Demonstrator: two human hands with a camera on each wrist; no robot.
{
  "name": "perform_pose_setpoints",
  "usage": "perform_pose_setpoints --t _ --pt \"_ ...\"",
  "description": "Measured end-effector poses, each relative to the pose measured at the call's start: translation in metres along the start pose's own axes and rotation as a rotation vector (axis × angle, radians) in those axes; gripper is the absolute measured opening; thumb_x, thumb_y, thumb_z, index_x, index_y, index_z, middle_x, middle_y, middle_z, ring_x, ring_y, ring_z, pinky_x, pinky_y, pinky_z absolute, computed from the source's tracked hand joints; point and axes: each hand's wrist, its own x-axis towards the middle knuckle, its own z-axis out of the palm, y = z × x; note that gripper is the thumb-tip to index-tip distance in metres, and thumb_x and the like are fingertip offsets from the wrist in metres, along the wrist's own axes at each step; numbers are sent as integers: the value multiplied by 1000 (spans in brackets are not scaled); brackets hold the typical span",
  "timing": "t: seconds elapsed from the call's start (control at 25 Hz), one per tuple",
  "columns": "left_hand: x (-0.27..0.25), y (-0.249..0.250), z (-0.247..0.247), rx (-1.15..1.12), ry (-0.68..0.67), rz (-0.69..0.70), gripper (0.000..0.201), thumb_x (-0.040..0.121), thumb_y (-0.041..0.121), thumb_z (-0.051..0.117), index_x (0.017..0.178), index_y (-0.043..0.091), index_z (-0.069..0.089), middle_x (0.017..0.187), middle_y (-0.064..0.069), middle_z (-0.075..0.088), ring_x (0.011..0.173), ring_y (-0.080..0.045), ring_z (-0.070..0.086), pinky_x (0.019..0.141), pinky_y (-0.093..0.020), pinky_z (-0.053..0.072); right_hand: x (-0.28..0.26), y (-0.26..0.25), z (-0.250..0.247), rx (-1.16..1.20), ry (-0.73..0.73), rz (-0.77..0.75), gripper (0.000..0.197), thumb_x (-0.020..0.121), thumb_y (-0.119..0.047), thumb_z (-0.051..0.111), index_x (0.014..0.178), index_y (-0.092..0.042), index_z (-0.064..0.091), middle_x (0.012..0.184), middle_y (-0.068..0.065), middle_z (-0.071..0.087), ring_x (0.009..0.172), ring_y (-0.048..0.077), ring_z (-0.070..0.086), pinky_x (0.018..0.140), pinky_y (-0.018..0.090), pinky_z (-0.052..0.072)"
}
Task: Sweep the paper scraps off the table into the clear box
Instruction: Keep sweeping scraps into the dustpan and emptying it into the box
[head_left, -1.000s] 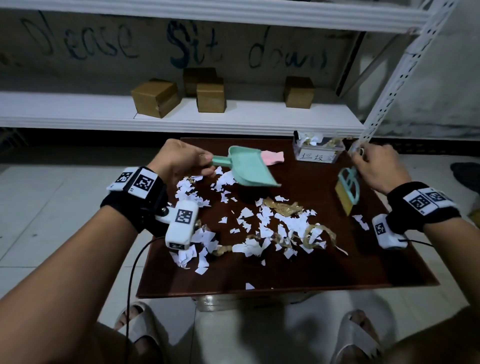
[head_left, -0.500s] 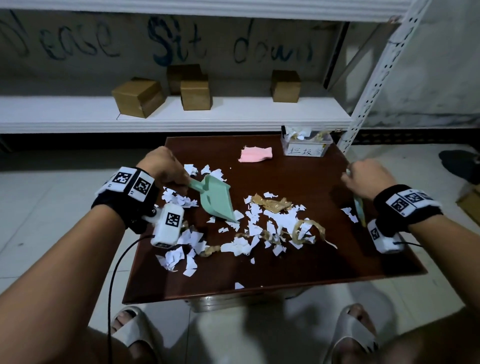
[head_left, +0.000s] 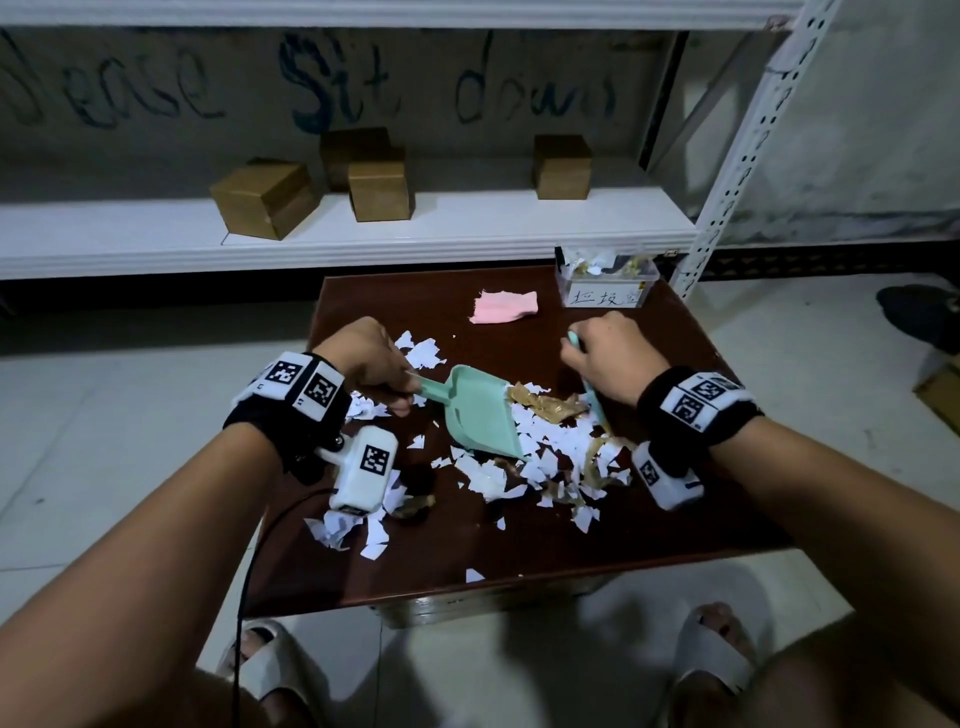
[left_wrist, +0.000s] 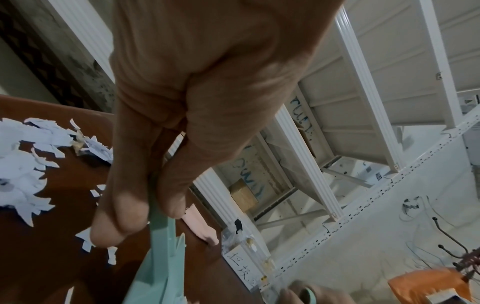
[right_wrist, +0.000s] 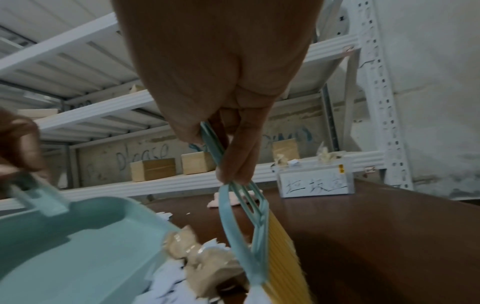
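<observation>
White and tan paper scraps (head_left: 545, 457) lie heaped on the dark brown table (head_left: 675, 525). My left hand (head_left: 374, 364) grips the handle of a mint-green dustpan (head_left: 480, 415) whose mouth rests against the heap; in the left wrist view the handle of the dustpan (left_wrist: 158, 257) runs between my fingers. My right hand (head_left: 605, 358) grips a small mint brush (right_wrist: 249, 232) with yellow bristles, standing on the heap's right side. Scraps (right_wrist: 207, 259) press against the lip of the dustpan (right_wrist: 85, 246). The clear box (head_left: 605, 283), labelled and holding some scraps, stands at the table's back right.
A pink cloth (head_left: 504, 306) lies at the back of the table, left of the box. More scraps (head_left: 358, 525) are scattered by the front left edge. Behind the table a white shelf (head_left: 363, 239) carries several cardboard boxes (head_left: 265, 197). My sandalled feet (head_left: 711, 654) are under the table.
The dustpan came down from the air onto the table against the heap. My right hand brought the brush leftward from the table's right side, pushing scraps toward the pan.
</observation>
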Motion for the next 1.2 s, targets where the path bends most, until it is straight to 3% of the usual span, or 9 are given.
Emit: perform_pose_setpoints --t 0.12,0.24,0.32,0.44,0.6,0.76,1.0,1.2 --pt "0 6 10 -14 -15 2 20 86 -8 70 100 -22 67 90 -38 68 51 -27 69 68 -37 63 4 -25 12 52 20 -49 34 98 -30 55 67 -17 47 63 5 48 64 30 52 64 32 40" --pt "3 9 16 -27 -35 1 21 86 -8 69 101 -22 67 82 -35 67 50 -27 70 62 -33 62 8 -42 16 108 60 -65 35 98 -30 53 68 -16 46 65 10 55 62 34 56 62 35 46" --pt "6 9 17 -17 -38 -3 20 86 -7 70 100 -21 68 83 -35 69 55 -29 71 64 -34 63 11 -46 17 141 74 -69 36 97 -34 49 66 -17 45 65 12 62 62 35 63 64 40 55" --pt "10 8 17 3 -35 -1 19 85 -6 72 99 -18 70 87 -35 71 62 -31 73 70 -36 63 14 -44 16 166 86 -52 38 94 -41 41 66 -17 48 62 10 64 60 31 67 65 44 58" --pt "10 5 17 28 -68 -6 20 78 -10 76 98 -15 71 92 -35 71 65 -33 73 71 -39 63 14 -41 13 258 133 -23 36 99 -29 48 70 -9 57 60 8 67 53 21 71 58 37 57" --pt "12 2 22 53 -55 -18 20 74 -14 78 94 -12 74 89 -33 72 73 -38 71 66 -40 63 15 -36 2 410 161 44 35 103 -22 53 72 -6 59 65 10 70 47 9 69 42 18 45" --pt "19 0 26 32 -27 -32 17 76 -9 79 92 -5 76 81 -25 75 77 -37 73 82 -45 61 19 -16 -19 468 249 130 33 104 -20 52 82 3 63 71 13 72 48 7 70 45 25 52" --pt "26 -7 29 -72 13 -26 11 78 -11 77 84 -3 76 82 -28 74 85 -43 74 85 -47 59 20 -3 -37 501 331 159 32 102 -17 51 71 -14 60 74 9 74 57 13 74 48 25 56"
